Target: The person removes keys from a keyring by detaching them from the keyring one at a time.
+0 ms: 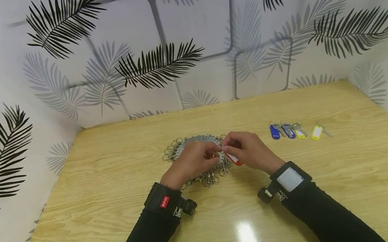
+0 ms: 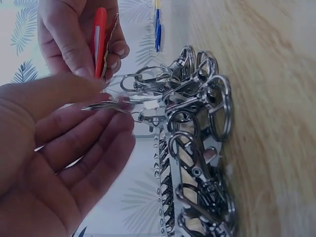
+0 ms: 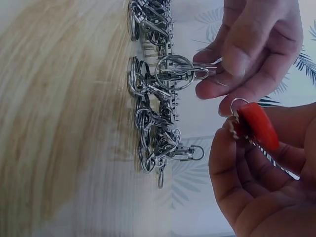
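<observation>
My right hand (image 1: 250, 150) holds a red key tag (image 3: 261, 127) with a white label. A key with a toothed edge (image 2: 111, 44) lies alongside the tag, and a small wire ring (image 3: 239, 101) sticks up from it. Facing it, my left hand (image 1: 192, 160) pinches a metal clip (image 3: 203, 70) between thumb and fingers; the fingers partly hide it. That clip is at the edge of a round silver rack (image 1: 198, 138), which is hung with many metal snap hooks and split rings (image 2: 222, 108). Both hands are close together over the rack's right side.
On the wooden table (image 1: 118, 219), to the right, lie a blue key tag (image 1: 274, 132), another blue tag (image 1: 289, 131), a yellow tag (image 1: 299, 132) and a separate yellow tag (image 1: 317, 132), all with keys. A leaf-patterned wall covering (image 1: 196, 22) borders the table's back and sides.
</observation>
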`<state>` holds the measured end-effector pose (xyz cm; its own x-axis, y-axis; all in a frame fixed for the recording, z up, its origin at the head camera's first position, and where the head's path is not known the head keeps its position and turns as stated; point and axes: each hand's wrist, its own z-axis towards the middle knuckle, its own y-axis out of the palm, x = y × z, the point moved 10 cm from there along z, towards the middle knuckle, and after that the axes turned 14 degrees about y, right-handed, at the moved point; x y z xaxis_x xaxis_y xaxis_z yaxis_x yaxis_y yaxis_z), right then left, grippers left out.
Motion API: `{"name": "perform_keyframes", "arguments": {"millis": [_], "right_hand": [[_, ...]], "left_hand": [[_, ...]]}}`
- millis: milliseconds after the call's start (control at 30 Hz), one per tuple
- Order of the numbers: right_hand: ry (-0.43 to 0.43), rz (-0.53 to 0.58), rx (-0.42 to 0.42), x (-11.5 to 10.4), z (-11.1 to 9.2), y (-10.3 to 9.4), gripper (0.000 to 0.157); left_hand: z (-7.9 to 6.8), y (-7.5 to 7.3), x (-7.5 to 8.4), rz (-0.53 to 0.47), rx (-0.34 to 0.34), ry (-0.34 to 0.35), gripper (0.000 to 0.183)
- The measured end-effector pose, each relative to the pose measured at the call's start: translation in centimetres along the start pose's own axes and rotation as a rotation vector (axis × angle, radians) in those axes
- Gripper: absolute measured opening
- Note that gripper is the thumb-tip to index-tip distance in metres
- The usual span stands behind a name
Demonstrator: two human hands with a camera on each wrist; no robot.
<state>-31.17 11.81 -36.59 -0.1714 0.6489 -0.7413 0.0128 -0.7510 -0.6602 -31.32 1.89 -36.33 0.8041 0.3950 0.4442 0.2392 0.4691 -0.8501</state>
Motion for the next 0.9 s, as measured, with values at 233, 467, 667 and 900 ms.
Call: {"name": "perform_keyframes", "arguments": {"millis": [233,467,667,900], "right_hand": [[-0.024,0.062,-0.035,-0.4,0.1,0.3,0.010],[-0.001,0.118,-0.068,-0.2,0.0,0.5,0.019],[-0.006,0.091,-0.038,-0.3,0.0,0.3,0.019],[-0.037,0.077,0.015,-0.8,-0.3,0.0,0.023]], "left_hand": [[0.1,-1.2,-0.2,0.037,0.108,-0.005,0.011],[-0.2,-1.9,-0.3,-0.055,0.186,-0.027,0.008],[-0.5,-2.7,-0.5,-0.077,0.251,-0.072,0.009],[-0.5,-3.2,-0.3,-0.090,0.307,-0.058,0.008]]}}
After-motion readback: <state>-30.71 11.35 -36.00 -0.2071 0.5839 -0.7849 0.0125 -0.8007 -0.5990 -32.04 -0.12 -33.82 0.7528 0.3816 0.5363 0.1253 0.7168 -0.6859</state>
